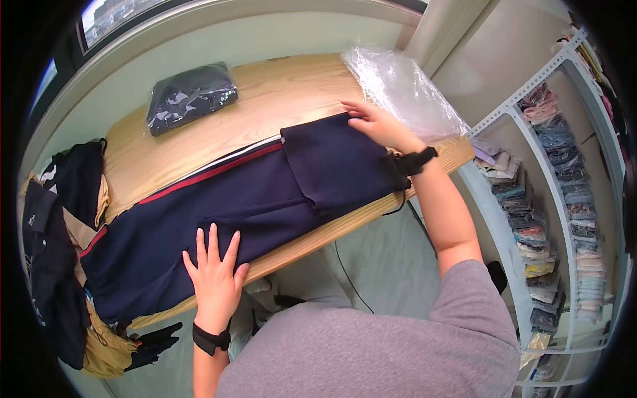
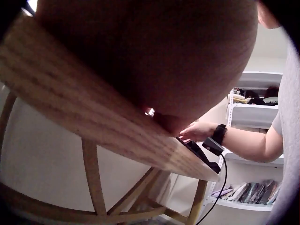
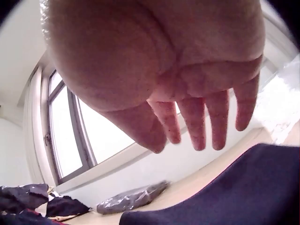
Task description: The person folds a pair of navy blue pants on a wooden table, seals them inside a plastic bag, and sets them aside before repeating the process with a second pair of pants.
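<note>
I see the left hand (image 1: 217,282) with fingers spread wide, laid on the navy garment (image 1: 232,194), holding nothing in a grip. The right hand (image 1: 381,126) has its fingers extended, nothing gripped, over the garment's far right edge; I can't tell if it touches there. The navy garment lies lengthwise on the wooden table (image 1: 262,79), under and ahead of the left hand, running right to below the right hand, its right end folded back in a flap. Red and white stripes run along the edge away from the left hand. Left of the left hand: a clothes pile (image 1: 50,232), dark and tan, pale marks too small for me to read. Ahead of the left hand, across the table: a dark bagged item (image 1: 192,98) in shiny plastic. Just beyond and right of the right hand: clear plastic (image 1: 406,89). Farther right of it: shelving with folded clothes (image 1: 569,159), any print unreadable from here.
</note>
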The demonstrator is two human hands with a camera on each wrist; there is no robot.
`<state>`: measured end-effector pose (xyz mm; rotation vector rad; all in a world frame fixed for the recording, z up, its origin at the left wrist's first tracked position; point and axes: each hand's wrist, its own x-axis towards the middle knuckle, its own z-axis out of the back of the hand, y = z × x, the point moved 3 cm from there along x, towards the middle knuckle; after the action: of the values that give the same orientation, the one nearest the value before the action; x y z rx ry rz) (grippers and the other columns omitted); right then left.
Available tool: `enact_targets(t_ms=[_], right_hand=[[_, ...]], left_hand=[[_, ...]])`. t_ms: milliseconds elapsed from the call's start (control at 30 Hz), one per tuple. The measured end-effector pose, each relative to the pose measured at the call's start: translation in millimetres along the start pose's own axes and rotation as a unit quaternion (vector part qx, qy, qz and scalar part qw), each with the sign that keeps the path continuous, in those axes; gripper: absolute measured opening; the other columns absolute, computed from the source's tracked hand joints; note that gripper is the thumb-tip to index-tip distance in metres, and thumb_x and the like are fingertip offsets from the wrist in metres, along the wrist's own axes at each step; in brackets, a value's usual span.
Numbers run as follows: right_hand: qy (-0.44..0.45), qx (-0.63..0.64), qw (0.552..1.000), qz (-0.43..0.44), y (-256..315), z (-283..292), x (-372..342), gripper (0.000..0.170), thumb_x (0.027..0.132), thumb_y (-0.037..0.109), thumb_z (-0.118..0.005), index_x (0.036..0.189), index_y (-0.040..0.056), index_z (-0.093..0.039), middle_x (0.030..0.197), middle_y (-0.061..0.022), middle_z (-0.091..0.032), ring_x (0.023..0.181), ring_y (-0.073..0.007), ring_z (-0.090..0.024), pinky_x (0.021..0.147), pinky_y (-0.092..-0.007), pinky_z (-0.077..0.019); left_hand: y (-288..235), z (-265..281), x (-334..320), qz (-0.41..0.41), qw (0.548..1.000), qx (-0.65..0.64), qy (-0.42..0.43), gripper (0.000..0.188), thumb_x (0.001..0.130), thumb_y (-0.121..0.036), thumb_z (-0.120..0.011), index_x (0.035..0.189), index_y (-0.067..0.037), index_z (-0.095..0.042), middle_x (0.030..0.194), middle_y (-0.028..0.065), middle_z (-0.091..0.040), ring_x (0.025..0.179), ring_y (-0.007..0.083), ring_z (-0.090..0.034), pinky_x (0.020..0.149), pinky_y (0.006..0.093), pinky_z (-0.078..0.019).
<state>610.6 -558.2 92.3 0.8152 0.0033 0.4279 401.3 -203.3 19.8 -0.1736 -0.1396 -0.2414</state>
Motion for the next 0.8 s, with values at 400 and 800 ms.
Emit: enact_targets(t_ms=[400,800], right_hand=[[-0.106,-0.263,0.951,-0.123,-79.7,-30.2,-146.9,0.055,0.094,0.041,-0.051,0.142,0.017,-0.039,0.144,-0.0221,-0.036,0.135,-0.0397,-0.03,0.11,-0.0469,-0.0253],[-0.389,0.61,0.656,-0.215,-56.3,-49.8,-150.2,0.035,0.088,0.016,-0.065,0.118,0.0017,-0.053,0.116,-0.0081,-0.063,0.105,-0.0187,-0.06,0.087,-0.0326,-0.0485]], left_hand=[[-1.2,-0.7,1.4,0.006,1.0,-0.004,0.016,0.059,0.083,-0.028,-0.063,0.139,-0.02,-0.046,0.153,0.0136,-0.025,0.142,0.0344,-0.019,0.108,0.0639,-0.0155],[1.0,-1.9,0.0,-0.001,1.0,0.004,-0.01,0.059,0.083,-0.03,-0.066,0.138,-0.023,-0.047,0.152,0.0127,-0.027,0.141,0.0342,-0.021,0.106,0.0649,-0.02]])
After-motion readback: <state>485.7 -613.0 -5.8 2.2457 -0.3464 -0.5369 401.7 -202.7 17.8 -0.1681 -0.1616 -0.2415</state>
